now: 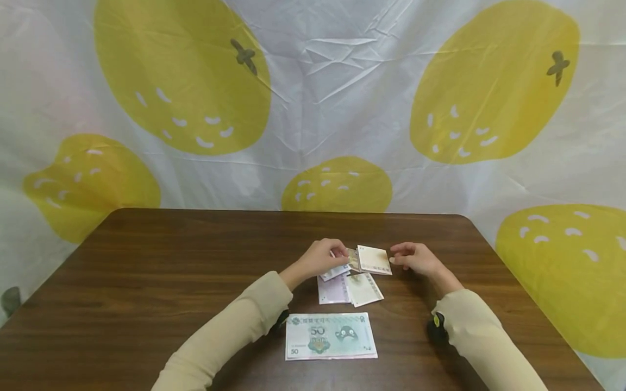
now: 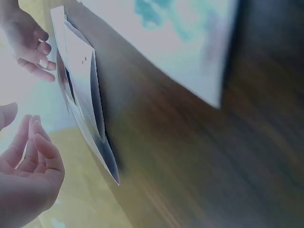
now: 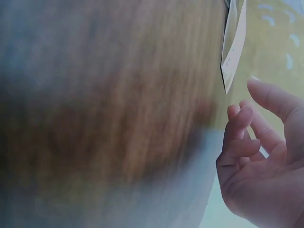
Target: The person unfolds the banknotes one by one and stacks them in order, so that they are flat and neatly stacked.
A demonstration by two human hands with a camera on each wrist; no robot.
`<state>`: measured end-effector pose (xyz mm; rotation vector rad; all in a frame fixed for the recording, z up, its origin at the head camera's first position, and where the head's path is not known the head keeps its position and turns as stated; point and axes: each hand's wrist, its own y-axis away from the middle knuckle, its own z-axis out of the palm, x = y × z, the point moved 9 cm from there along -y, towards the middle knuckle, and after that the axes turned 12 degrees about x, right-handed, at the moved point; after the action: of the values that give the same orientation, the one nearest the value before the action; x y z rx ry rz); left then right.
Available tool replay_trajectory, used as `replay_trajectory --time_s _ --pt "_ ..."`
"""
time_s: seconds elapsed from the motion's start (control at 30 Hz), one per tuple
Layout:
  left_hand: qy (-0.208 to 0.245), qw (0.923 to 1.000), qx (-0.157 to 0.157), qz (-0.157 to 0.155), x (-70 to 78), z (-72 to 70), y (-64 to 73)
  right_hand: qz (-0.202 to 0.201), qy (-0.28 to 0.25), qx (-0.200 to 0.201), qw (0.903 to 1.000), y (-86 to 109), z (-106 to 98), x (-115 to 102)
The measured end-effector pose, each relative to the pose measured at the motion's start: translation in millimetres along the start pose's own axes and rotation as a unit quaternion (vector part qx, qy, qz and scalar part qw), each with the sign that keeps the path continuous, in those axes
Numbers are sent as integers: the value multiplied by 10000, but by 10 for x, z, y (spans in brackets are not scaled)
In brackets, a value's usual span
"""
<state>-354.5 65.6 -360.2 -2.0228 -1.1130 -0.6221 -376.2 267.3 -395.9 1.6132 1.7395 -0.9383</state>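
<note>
Several folded paper banknotes lie in a loose cluster near the middle of the table. My left hand [image 1: 324, 257] hovers over the cluster's left side, near a bluish folded note [image 1: 335, 272] and a brown one [image 1: 352, 260]. In the left wrist view its fingers [image 2: 50, 154] are loosely bent, the thumb apart from them, with nothing between. My right hand [image 1: 419, 259] is beside the right edge of a cream folded note [image 1: 375, 259]. The right wrist view has its thumb and fingers [image 3: 237, 126] spread apart, holding nothing. Closer to me lie a purple folded note [image 1: 334, 289] and a pale greenish one [image 1: 365, 289].
A flat green banknote marked 50 [image 1: 331, 336] lies in front of the cluster, between the forearms, with another sheet's edge showing beneath. The brown wooden table [image 1: 186, 260] meets a white curtain [image 1: 337, 103] with yellow fruit shapes behind it.
</note>
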Motion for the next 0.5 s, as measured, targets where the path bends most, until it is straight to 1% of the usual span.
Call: replay_trajectory --time_s 0.17,0.4,0.5 --pt "-19 10000 -11 -32 46 59 -49 233 294 -109 9992 -23 -13 49" --pt "-11 10000 -87 -37 58 138 -109 124 464 -279 9985 -48 5 69" --pt "-91 9999 -100 -3 62 167 -139 95 506 -326 9981 -56 26 72"
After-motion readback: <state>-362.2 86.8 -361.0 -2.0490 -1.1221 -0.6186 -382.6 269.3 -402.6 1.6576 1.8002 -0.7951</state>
